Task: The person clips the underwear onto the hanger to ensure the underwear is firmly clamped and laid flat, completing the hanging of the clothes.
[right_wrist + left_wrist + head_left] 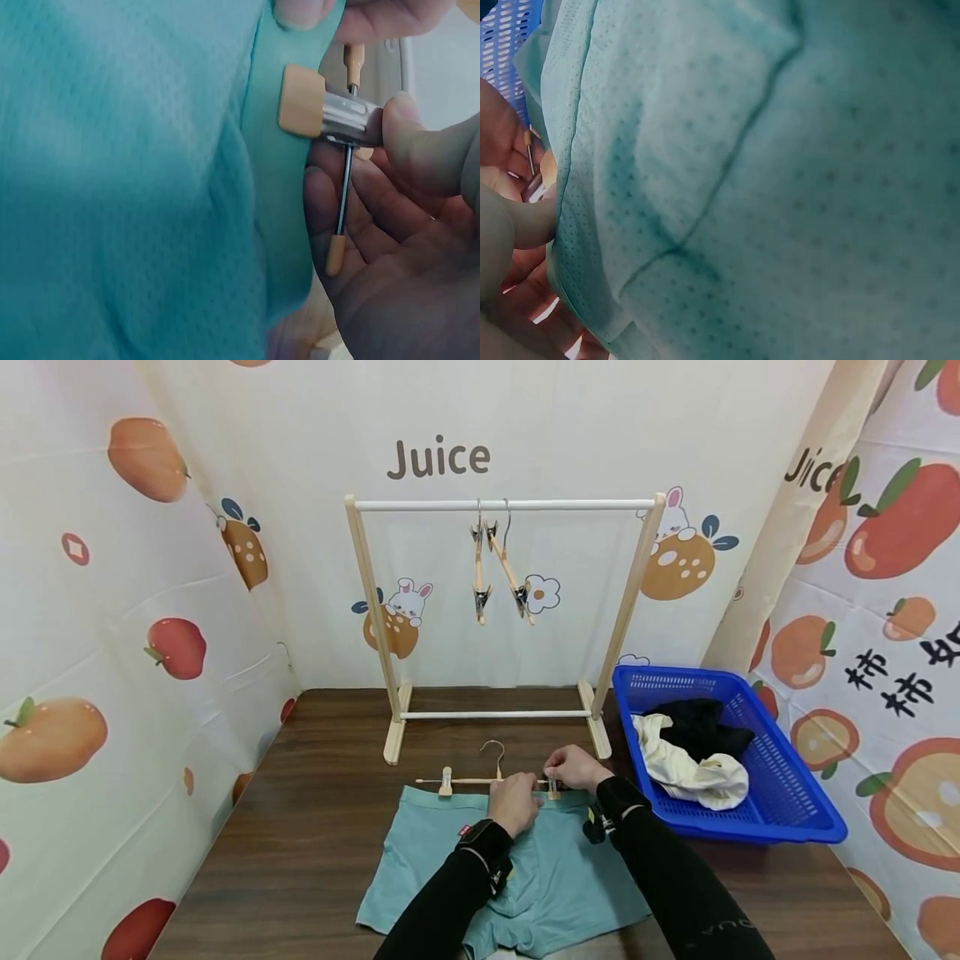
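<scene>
Teal shorts [427, 860] lie on the table with the waistband toward the rack. A wooden clip hanger [472, 781] lies along that waistband, its hook pointing away. Its left clip [446, 783] sits at the waistband's left part. My left hand [514, 803] pinches the waistband near the middle, thumb on top and fingers beneath in the left wrist view. With the thumb on its metal lever, my right hand [577, 768] pinches the right clip [341, 112], whose tan pad lies over the waistband. Whether that clip bites the cloth cannot be told.
A wooden rack [621, 610] with a white top rod stands behind the shorts. Two clip hangers [480, 564] hang from the rod. To the right, a blue basket [795, 785] holds black cloth [697, 727] and cream cloth [697, 777].
</scene>
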`<move>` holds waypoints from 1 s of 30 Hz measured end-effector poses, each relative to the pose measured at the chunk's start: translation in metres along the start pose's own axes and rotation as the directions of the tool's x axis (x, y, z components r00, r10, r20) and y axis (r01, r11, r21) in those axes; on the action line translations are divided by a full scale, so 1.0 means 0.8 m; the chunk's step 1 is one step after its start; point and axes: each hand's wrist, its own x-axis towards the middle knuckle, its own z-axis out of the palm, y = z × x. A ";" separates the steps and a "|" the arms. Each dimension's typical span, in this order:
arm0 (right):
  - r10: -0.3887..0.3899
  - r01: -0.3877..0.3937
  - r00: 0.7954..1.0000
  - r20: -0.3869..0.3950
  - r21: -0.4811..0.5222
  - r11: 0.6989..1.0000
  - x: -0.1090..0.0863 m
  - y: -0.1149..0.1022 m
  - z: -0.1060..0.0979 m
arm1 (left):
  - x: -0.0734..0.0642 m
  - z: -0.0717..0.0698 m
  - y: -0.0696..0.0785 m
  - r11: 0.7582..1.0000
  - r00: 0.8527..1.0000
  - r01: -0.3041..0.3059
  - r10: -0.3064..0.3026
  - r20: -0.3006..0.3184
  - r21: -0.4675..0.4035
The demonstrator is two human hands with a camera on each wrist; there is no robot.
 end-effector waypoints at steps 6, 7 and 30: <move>-0.048 0.047 0.999 -0.007 -0.131 0.990 -0.003 0.003 -0.001 | -0.006 -0.003 -0.012 0.998 1.000 -0.008 0.009 -0.011 0.066; -0.054 0.051 0.998 -0.015 -0.158 0.986 -0.004 0.004 -0.001 | -0.007 -0.005 -0.015 0.997 1.000 -0.007 0.008 -0.007 0.073; -0.065 0.050 0.997 -0.044 -0.289 0.956 -0.007 0.002 -0.001 | -0.060 -0.091 -0.117 0.991 0.988 -0.089 0.074 0.139 0.105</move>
